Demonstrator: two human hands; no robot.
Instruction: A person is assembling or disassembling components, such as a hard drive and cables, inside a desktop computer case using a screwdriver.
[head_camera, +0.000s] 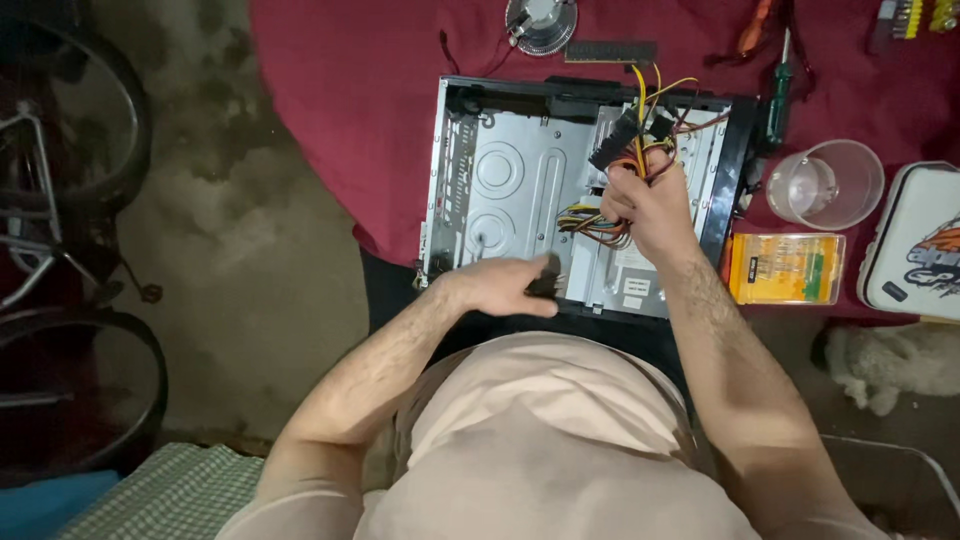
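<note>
An open metal computer case (520, 170) lies on a dark red cloth (360, 90) in front of me. My right hand (648, 205) is closed around a bundle of yellow, red and black power cables (640, 135) with black connectors, lifted above the case's right side. My left hand (505, 285) rests at the case's near edge, gripping a small black object (545, 277) that I cannot identify. More coloured wires (585, 218) lie inside the case below my right hand.
A cooler fan (541, 22) and a memory stick (610, 50) lie behind the case. A green screwdriver (779, 95), a clear plastic cup (828, 183), a yellow bit-set box (785, 268) and a white case (920, 240) sit to the right. A bicycle (60, 200) stands at the left.
</note>
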